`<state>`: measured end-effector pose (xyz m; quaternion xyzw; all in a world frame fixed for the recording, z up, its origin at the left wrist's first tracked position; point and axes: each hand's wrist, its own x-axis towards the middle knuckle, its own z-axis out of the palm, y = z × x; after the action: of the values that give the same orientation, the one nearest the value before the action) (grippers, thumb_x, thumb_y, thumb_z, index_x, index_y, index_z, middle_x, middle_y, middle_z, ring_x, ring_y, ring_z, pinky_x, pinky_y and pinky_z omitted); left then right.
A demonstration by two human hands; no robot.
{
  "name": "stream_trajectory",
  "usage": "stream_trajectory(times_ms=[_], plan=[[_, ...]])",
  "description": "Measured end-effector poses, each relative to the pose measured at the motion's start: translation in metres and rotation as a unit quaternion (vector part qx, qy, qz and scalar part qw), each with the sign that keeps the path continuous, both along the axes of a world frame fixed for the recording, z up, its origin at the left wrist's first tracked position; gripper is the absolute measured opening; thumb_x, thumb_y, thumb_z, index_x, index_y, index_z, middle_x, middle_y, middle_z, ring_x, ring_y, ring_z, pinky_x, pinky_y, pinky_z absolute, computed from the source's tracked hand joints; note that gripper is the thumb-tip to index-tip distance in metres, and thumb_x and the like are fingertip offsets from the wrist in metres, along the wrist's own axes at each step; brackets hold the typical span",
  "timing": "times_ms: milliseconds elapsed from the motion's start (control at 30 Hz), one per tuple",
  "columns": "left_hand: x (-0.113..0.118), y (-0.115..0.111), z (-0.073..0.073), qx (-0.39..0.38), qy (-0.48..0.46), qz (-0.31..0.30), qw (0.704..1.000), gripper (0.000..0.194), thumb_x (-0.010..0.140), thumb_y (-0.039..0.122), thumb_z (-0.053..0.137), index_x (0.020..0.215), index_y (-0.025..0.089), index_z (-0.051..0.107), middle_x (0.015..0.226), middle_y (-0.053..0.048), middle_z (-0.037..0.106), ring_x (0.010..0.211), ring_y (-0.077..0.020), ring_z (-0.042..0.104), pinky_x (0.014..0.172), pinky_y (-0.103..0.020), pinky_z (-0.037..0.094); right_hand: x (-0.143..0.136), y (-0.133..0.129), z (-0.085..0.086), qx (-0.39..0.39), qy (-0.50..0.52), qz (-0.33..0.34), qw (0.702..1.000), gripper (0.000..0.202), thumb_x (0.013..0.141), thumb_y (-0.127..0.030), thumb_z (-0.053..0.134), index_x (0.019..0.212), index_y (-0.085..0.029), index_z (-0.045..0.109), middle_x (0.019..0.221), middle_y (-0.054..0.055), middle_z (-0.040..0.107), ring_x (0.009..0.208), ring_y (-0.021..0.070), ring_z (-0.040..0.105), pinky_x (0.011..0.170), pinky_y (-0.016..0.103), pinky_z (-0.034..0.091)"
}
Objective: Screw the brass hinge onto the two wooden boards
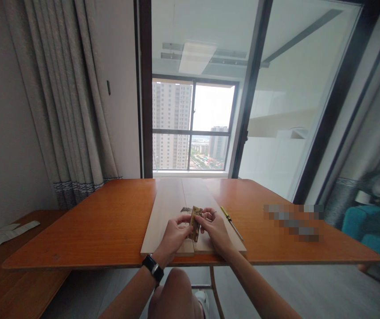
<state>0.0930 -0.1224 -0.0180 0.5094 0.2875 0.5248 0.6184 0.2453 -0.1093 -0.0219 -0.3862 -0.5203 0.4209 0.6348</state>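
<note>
A small brass-coloured metal piece, perhaps a hinge (194, 223), is held upright between my two hands above the pale wooden boards (166, 208). My left hand (175, 235) grips its left side with thumb and fingers. On its right side, my right hand (212, 225) pinches it near the upper part. Just behind my left fingers, a small group of dark screws (186, 209) lies on the boards. A screwdriver with a yellow and black handle (226, 214) rests to the right of my right hand, its shaft pointing toward the front edge.
The boards lie side by side on an orange-brown table (110, 226). A blurred-out patch (292, 221) covers something at the table's right. A lower wooden surface (20, 283) with pale strips stands at the left. Behind the table are curtains and a window.
</note>
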Motion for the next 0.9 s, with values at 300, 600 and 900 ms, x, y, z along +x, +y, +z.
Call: stream_trajectory(times_ms=[300, 600, 900], plan=[[-0.006, 0.011, -0.006, -0.063, -0.112, -0.124, 0.984, 0.050, 0.062, 0.025, 0.089, 0.107, 0.010, 0.074, 0.097, -0.013, 0.074, 0.079, -0.0160, 0.068, 0.076, -0.026, 0.051, 0.004, 0.001, -0.002, -0.051, 0.076, 0.205, 0.975, 0.044, 0.078, -0.049, 0.074, 0.111, -0.021, 0.069, 0.100, 0.006, 0.071, 0.088, 0.0187, 0.064, 0.081, 0.031, 0.049], [0.004, 0.009, -0.013, -0.066, -0.116, -0.162, 0.978, 0.047, 0.062, 0.024, 0.089, 0.105, 0.009, 0.075, 0.097, -0.013, 0.074, 0.084, -0.0175, 0.068, 0.083, -0.029, 0.052, 0.008, -0.004, -0.002, -0.060, 0.094, 0.197, 0.974, 0.044, 0.072, -0.056, 0.076, 0.102, -0.024, 0.072, 0.095, 0.005, 0.070, 0.081, 0.0178, 0.064, 0.071, 0.028, 0.049], [-0.001, 0.017, -0.010, -0.041, -0.117, -0.139, 0.983, 0.042, 0.064, 0.031, 0.088, 0.096, 0.007, 0.076, 0.086, -0.011, 0.072, 0.072, -0.0144, 0.065, 0.074, -0.026, 0.049, 0.006, 0.000, -0.003, -0.032, 0.094, 0.217, 0.971, 0.038, 0.075, -0.043, 0.079, 0.106, -0.021, 0.073, 0.100, 0.007, 0.073, 0.086, 0.0177, 0.064, 0.078, 0.028, 0.049]])
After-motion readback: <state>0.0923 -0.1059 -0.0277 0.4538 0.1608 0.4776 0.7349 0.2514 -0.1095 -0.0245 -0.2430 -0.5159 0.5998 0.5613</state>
